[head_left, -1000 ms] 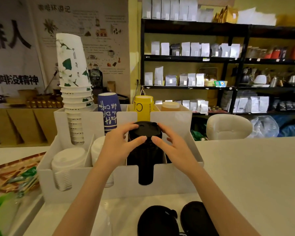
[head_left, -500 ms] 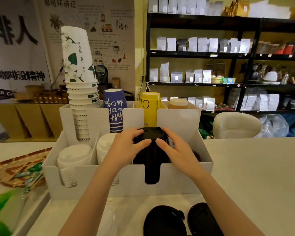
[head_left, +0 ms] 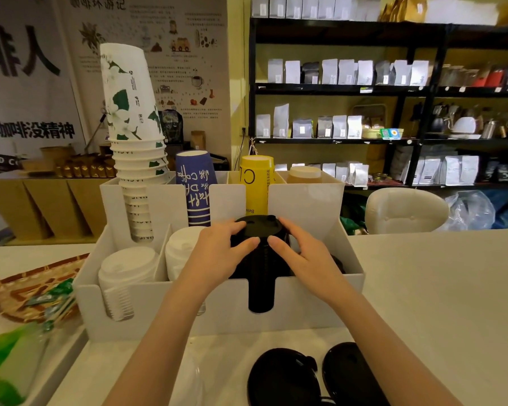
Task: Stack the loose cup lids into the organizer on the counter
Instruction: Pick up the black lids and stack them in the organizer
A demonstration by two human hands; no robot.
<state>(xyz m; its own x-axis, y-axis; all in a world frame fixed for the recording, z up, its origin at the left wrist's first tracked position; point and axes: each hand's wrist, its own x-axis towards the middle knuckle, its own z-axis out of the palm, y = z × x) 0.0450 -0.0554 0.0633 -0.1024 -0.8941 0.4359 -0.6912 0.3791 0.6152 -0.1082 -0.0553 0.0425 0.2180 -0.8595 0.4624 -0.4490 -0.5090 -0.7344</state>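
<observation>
Both hands cupped around the stack of black lids (head_left: 258,244) in the white organizer (head_left: 314,300), third front slot: left hand (head_left: 217,253) and right hand (head_left: 302,253) curled against its sides, thumbs in front. Two loose black lids (head_left: 282,376) on the counter (head_left: 437,288) nearby.

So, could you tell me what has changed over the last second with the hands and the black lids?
Very little. Both hands, left hand and right hand, stay cupped on the stack of black lids in the white organizer; the stack has barely moved, if at all, and nothing was let go. The two loose black lids on the counter lie as before, and the white lids and cups are untouched.
</observation>
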